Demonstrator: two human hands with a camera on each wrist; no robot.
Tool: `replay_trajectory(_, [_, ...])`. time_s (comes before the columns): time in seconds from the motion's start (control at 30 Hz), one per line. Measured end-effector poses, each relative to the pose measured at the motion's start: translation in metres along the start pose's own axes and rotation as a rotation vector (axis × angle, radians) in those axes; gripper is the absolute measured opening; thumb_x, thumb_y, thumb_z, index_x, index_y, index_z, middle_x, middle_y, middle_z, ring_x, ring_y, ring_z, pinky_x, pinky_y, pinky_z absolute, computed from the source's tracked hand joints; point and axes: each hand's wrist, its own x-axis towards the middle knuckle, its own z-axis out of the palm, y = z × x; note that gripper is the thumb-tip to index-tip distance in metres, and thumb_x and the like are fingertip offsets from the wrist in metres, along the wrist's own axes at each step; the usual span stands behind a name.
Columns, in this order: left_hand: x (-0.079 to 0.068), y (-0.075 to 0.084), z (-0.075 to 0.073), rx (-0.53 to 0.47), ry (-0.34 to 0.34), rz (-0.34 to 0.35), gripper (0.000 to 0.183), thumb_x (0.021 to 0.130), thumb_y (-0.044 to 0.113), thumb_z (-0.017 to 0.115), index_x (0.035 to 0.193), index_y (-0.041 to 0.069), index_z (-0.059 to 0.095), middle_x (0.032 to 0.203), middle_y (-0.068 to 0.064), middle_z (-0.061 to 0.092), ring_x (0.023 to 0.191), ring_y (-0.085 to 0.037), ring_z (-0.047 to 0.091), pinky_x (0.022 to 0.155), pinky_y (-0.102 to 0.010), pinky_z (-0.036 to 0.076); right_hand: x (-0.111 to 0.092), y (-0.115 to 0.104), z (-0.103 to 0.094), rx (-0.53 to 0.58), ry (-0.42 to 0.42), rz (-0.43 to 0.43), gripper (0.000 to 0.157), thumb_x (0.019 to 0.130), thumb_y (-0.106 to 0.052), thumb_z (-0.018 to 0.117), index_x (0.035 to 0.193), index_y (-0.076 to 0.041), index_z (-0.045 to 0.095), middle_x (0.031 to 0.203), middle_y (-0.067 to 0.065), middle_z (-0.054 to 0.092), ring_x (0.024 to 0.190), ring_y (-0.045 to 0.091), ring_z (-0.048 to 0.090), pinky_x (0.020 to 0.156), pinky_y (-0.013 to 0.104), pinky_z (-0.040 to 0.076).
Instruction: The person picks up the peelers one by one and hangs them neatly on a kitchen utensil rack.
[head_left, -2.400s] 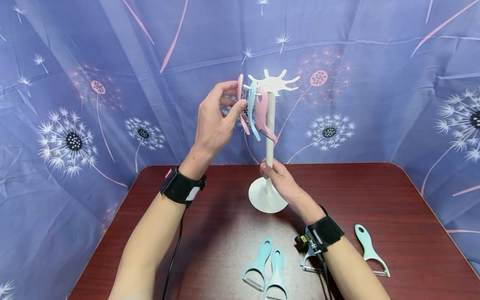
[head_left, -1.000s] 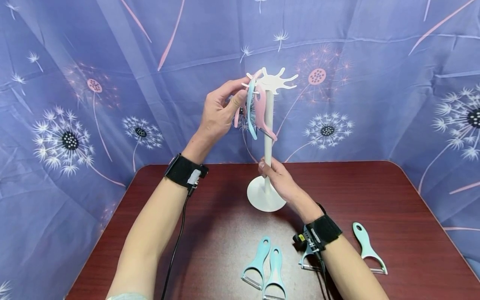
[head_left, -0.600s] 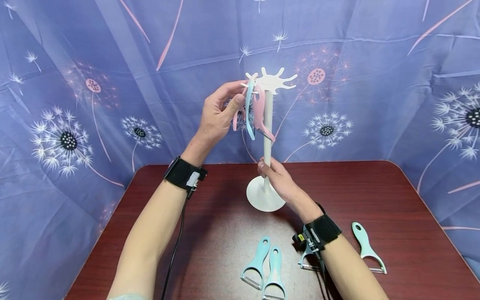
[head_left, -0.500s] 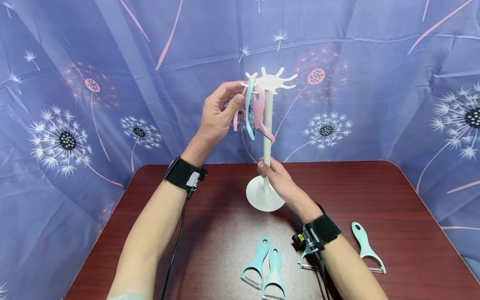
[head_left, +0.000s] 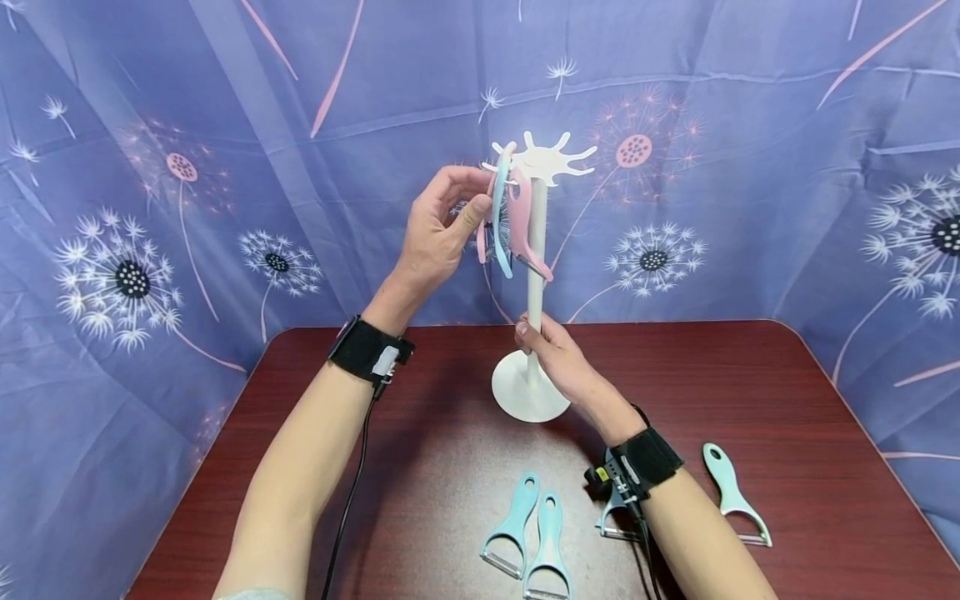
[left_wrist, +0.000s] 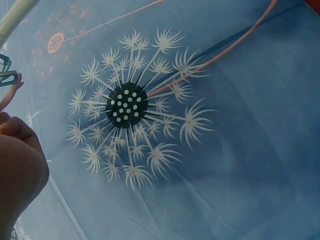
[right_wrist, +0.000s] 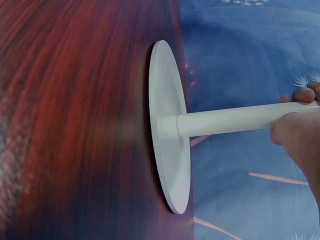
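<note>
In the head view, my left hand point(head_left: 438, 225) is raised at the left side of a white stand point(head_left: 536, 283) with prongs on top. Its thumb and fingers pinch a pink peeler point(head_left: 482, 242), partly hidden behind a blue peeler point(head_left: 501, 221) at the prongs. Another pink peeler point(head_left: 519, 217) hangs closer to the pole. Low on the pole, my right hand point(head_left: 558, 358) grips it just above the round base point(head_left: 517, 396). The right wrist view shows the fingers wrapped round the pole point(right_wrist: 230, 120). Only part of the left hand point(left_wrist: 20, 165) appears in the left wrist view.
Two blue peelers point(head_left: 517, 517) point(head_left: 550, 542) lie at the front of the dark red table point(head_left: 420, 500). A third peeler point(head_left: 613, 512) is partly under my right wrist strap. A pale green peeler point(head_left: 731, 487) lies at the right. Behind hangs a blue dandelion-print cloth point(head_left: 337, 108).
My left hand has brought the pink peeler rightward to the prongs, behind the blue one. Since half a second ago its lower end has shifted slightly right. The right hand keeps its place on the pole.
</note>
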Motion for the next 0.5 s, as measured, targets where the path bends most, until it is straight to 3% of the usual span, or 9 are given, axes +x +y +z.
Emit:
replay_trajectory(0.13, [-0.003, 0.0, -0.001, 0.016, -0.015, 0.005, 0.02, 0.095, -0.008, 0.053, 0.114, -0.014, 0.053, 0.109, -0.015, 0.061, 0.1, -0.025, 0.059, 0.079, -0.031, 0.051, 0.0, -0.001, 0.0, -0.001, 0.001, 0.0, 0.017, 0.106, -0.009, 0.04, 0.1, 0.007, 0.043, 0.079, 0.022, 0.032, 0.08, 0.042, 0.028, 0.075, 0.044, 0.028])
replay_trajectory(0.33, [-0.008, 0.001, -0.004, 0.033, -0.029, 0.02, 0.019, 0.097, -0.007, 0.05, 0.114, -0.014, 0.053, 0.112, -0.017, 0.058, 0.103, -0.024, 0.059, 0.084, -0.045, 0.05, -0.001, -0.001, 0.0, -0.006, 0.006, 0.0, 0.019, 0.105, -0.012, 0.042, 0.1, 0.006, 0.043, 0.08, 0.023, 0.031, 0.08, 0.04, 0.029, 0.075, 0.045, 0.027])
replay_trajectory(0.5, [-0.022, -0.001, -0.008, 0.071, -0.072, 0.019, 0.018, 0.099, -0.003, 0.049, 0.113, -0.014, 0.053, 0.11, -0.018, 0.058, 0.098, -0.027, 0.058, 0.077, -0.036, 0.05, -0.001, -0.001, 0.002, 0.0, 0.006, 0.006, 0.021, 0.105, -0.013, 0.043, 0.101, 0.008, 0.042, 0.081, 0.021, 0.032, 0.082, 0.039, 0.03, 0.077, 0.045, 0.027])
